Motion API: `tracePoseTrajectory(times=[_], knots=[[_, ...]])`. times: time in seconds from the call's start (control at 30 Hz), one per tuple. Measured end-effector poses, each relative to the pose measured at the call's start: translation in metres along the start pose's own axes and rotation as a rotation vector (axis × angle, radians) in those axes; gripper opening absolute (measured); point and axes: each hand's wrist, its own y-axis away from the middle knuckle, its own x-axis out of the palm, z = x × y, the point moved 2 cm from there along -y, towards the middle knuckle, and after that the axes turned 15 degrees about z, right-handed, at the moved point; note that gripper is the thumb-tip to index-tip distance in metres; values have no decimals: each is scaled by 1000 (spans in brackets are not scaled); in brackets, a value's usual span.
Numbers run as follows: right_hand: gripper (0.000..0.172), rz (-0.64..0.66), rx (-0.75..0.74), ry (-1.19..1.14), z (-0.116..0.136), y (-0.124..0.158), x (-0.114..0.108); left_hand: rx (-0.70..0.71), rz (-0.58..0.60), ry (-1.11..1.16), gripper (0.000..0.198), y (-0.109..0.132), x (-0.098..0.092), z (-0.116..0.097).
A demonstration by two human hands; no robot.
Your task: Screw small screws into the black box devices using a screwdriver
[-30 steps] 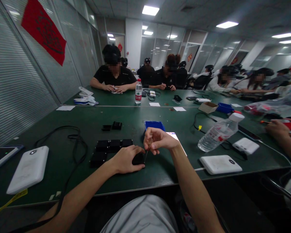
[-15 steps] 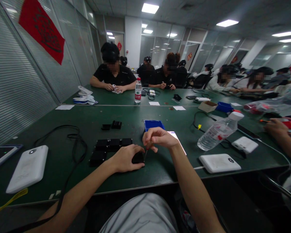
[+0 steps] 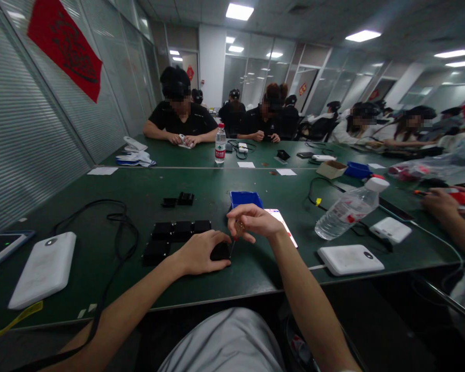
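My left hand (image 3: 199, 253) presses down on a small black block (image 3: 219, 251) on the green table (image 3: 101, 279), fingers curled over it. My right hand (image 3: 251, 222) pinches the top of a small screwdriver (image 3: 234, 238) that stands with its tip at the block's right edge. A row of similar black blocks (image 3: 178, 231) lies just left of my left hand, with another (image 3: 156, 251) in front of them. A blue tray (image 3: 246, 199) sits right behind my right hand.
A white power bank (image 3: 42, 268) and black cable (image 3: 120, 227) lie at left. Another power bank (image 3: 351, 259), a tilted water bottle (image 3: 346, 211) and a phone (image 3: 281, 222) are at right. Another person's hands (image 3: 445, 204) work at far right. Several people sit at the far table.
My right hand has lowered slightly over the screwdriver and turned its fingers. My left hand stays on the black block.
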Motion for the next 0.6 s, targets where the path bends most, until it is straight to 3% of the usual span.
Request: tracePoseTrajectory(times=[0.23,0.6], knots=[[20,9,-77,26,2,-6,1,17,0,18,42,1,-1,0],[35,-24,7,-11,-1,-5,2,1,6,-21,43,1,0,1]])
